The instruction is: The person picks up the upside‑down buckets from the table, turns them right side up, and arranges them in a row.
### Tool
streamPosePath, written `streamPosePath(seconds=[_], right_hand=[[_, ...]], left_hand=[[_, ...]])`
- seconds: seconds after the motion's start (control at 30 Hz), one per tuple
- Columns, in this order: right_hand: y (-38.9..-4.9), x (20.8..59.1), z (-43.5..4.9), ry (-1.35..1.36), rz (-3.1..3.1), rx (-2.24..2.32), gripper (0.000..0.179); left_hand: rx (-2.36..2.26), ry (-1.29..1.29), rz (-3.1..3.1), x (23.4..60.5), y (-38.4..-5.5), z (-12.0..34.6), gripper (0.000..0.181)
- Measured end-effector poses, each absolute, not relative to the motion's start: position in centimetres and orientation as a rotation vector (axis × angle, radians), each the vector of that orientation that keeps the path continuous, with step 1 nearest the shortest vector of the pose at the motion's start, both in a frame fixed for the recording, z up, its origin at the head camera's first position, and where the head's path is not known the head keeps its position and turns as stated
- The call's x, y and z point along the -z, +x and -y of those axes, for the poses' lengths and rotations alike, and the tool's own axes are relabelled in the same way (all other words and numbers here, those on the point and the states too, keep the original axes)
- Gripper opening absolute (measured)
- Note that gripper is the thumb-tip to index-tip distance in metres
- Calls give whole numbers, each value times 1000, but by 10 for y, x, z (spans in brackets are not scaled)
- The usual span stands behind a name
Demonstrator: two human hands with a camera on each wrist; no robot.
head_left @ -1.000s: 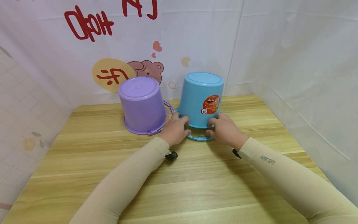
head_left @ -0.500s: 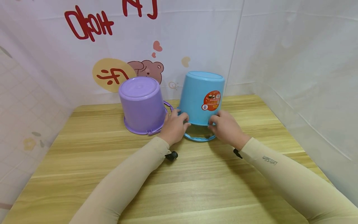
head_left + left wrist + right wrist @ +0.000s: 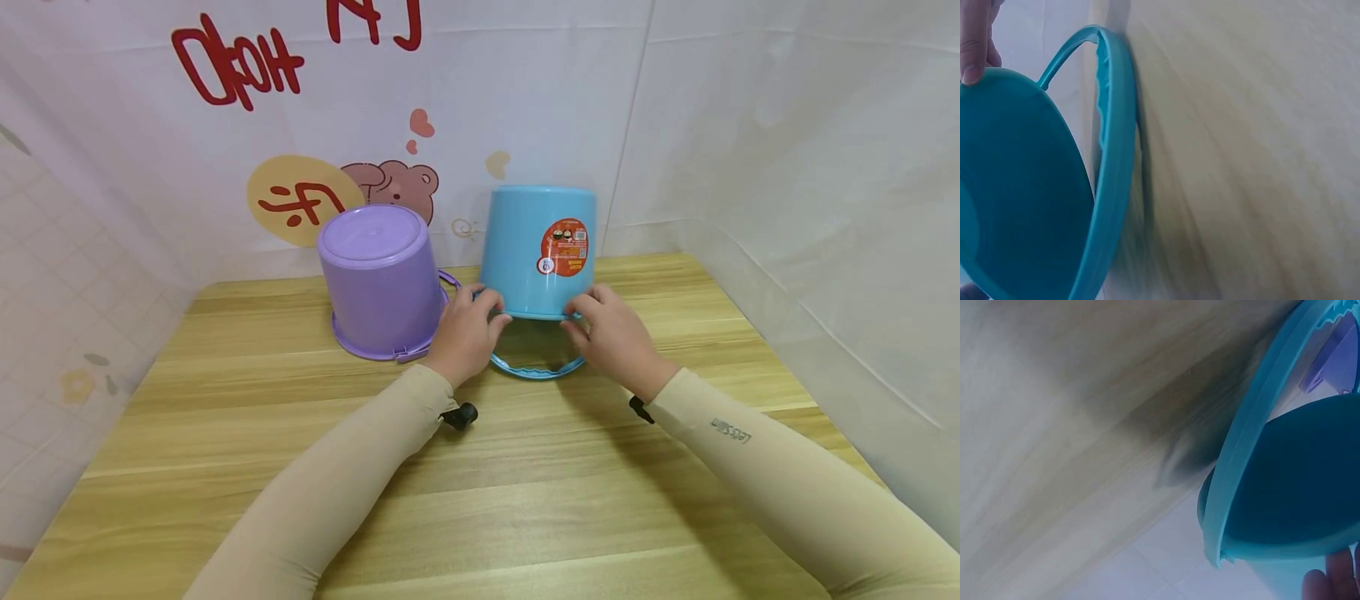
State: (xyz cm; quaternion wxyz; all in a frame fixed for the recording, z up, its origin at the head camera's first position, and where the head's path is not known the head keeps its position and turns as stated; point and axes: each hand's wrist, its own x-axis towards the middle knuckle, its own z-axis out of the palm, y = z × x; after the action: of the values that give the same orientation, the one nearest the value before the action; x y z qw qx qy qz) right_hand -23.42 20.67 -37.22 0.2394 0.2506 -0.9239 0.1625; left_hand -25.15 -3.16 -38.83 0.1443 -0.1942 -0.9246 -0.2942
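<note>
A light-blue plastic bucket (image 3: pixel 521 258) with a red round label is upside down and tilted, its near rim raised off the table. My left hand (image 3: pixel 463 337) pinches the rim at its left side. At the right side, my right hand (image 3: pixel 617 340) pinches the same rim. The bucket's handle (image 3: pixel 538 373) hangs forward and rests low at the tabletop. Both wrist views look into the hollow inside (image 3: pixel 1022 169) of the bucket, and fingertips (image 3: pixel 1340 575) show on its rim in the right wrist view.
A purple bucket (image 3: pixel 378 308) stands upside down to the left, its handle (image 3: pixel 416 353) lying at its base, close to my left hand. The wooden table (image 3: pixel 480 500) meets a printed white cloth (image 3: pixel 555 108) at the back, with cloth on both sides too.
Both hands have raised the blue bucket's near rim, tipping the bucket backward so that its label sits higher. Its handle stays low at the table. The purple bucket has not moved.
</note>
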Motion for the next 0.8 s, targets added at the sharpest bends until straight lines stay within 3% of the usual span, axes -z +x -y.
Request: streamPosePath(seconds=[0.8], right_hand=[[-236, 350, -211, 701, 2308, -556, 12]], left_hand=[[983, -585, 2514, 375, -254, 33, 13]])
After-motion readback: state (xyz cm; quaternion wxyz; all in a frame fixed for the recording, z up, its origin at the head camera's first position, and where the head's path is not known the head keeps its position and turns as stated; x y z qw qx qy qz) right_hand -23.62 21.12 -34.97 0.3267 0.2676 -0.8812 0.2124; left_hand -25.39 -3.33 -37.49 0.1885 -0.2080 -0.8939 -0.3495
